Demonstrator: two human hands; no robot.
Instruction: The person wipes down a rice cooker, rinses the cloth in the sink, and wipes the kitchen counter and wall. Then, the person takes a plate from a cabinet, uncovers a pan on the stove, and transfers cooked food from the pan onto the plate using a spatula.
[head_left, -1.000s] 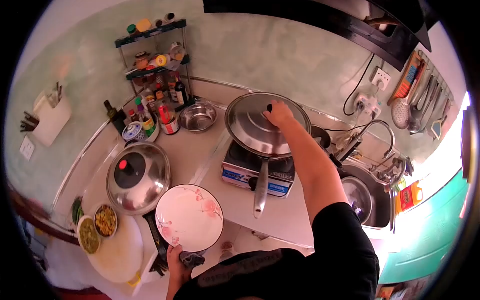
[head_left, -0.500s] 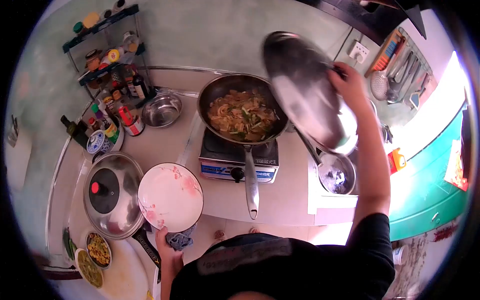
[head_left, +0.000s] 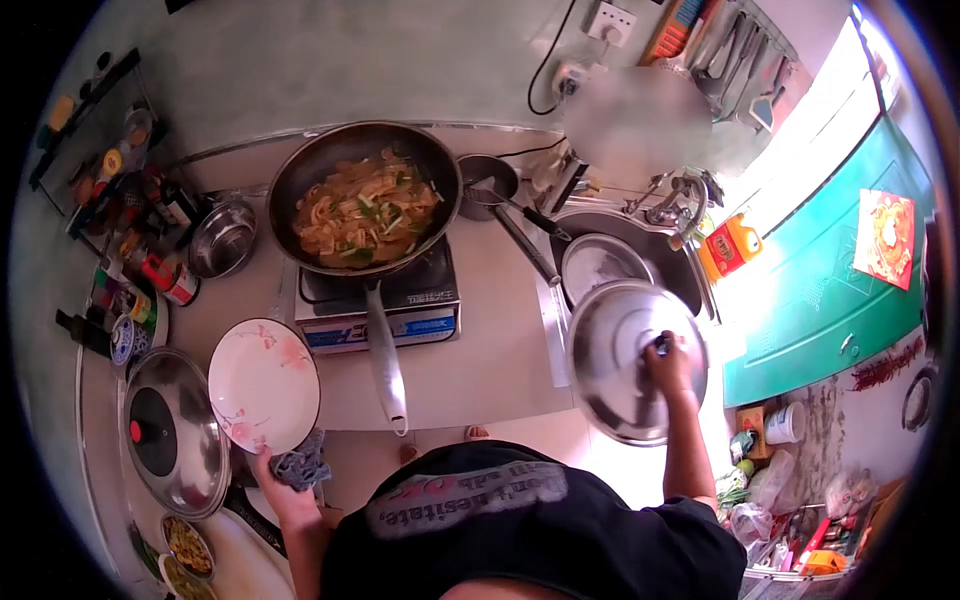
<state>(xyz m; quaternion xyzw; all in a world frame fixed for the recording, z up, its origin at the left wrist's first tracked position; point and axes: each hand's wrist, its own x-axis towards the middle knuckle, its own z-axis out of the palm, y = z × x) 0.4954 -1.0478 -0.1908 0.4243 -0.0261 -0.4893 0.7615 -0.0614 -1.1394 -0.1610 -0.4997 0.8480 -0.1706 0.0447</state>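
Note:
A white plate (head_left: 262, 382) with pink flowers is held at its lower edge by my left hand (head_left: 272, 477), which also has a grey cloth (head_left: 301, 462) against it. Closed on the black knob of a round metal lid (head_left: 615, 375), my right hand (head_left: 671, 364) is at the right, near the front of the sink. The uncovered pan (head_left: 285, 213) stands on the portable stove (head_left: 380, 318), its handle pointing toward me. Inside it lies cooked food (head_left: 365, 212) with green pieces.
A second lid (head_left: 180, 425) rests at the left, near two bowls of food (head_left: 188, 547). Behind are a steel bowl (head_left: 223, 240), bottles and a rack. A small pot (head_left: 487, 176) stands beside the sink (head_left: 675, 262). Beyond is a green door (head_left: 830, 270).
My right hand has lifted the lid off the pan and carried it to the right and toward me, uncovering the food. My left hand still has the plate. The view has shifted rightward.

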